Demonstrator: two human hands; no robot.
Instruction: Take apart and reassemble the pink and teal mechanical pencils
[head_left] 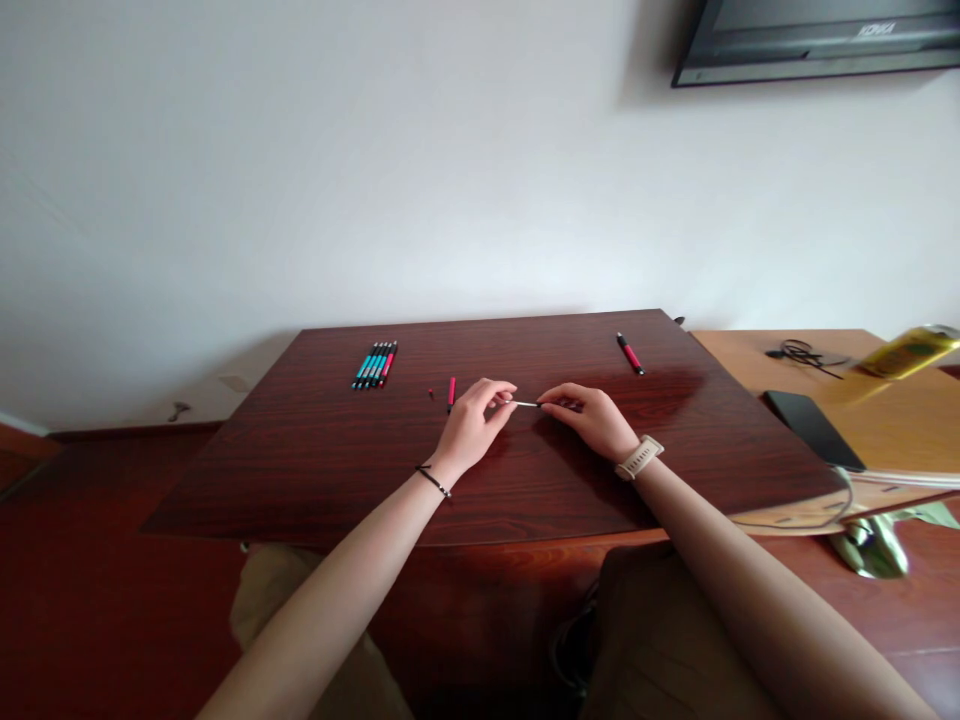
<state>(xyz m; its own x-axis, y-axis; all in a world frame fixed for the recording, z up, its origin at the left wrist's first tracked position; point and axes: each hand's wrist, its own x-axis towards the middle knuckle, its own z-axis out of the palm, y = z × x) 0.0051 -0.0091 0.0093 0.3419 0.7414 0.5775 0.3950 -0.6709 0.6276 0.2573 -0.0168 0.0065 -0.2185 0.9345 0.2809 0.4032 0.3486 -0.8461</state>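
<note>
Between my two hands stretches a thin, pale pen refill (pixel 527 404) with a dark piece at its right end. My left hand (pixel 476 415) pinches its left end between thumb and fingertips. At the dark end, my right hand (pixel 592 415) is closed in a pinch as well. Just left of my left hand lies a pink pen barrel (pixel 451 391), partly hidden by that hand. A tiny red pen part (pixel 430 393) rests beside the barrel. Farther left, several blue and pink pens (pixel 373 366) lie side by side. One pink-and-black pen (pixel 630 354) lies alone at the back right.
The dark wooden table (pixel 315 460) stands against a white wall. To its right is a lighter wooden table (pixel 739 350) with a black flat object (pixel 812 428), a black cable (pixel 806 355) and a yellow can (pixel 911 350). A television (pixel 825 48) hangs above.
</note>
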